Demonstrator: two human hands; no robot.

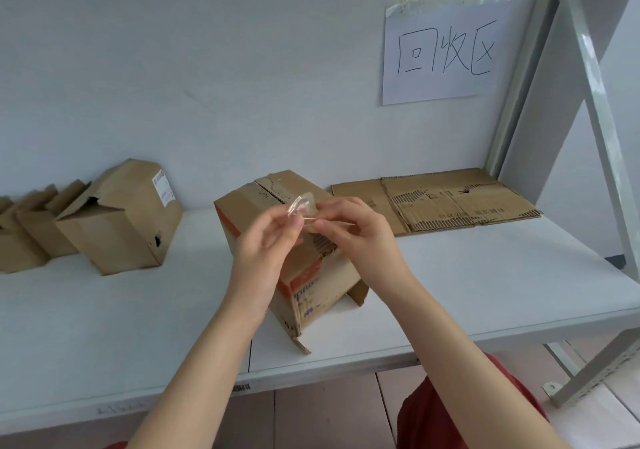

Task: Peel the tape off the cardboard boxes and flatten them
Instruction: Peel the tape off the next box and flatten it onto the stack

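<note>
Hands: your left hand (273, 230) and right hand (349, 227) sit close together above the middle box (311, 282), each pinching an end of the clear tape (301, 206) — neither touches cardboard.
Tape: it looks free of the box; ball it onto itself so it cannot re-stick, then drop it aside.
Box: it stands mid-worktop (485, 275), its near corner by the front edge; check for leftover strips before pressing it flat.
Left edge: a row of boxes (121, 220) waits, unflattened.
Back right corner: flattened cardboard (443, 199) lies there — probably this box's destination.
</note>
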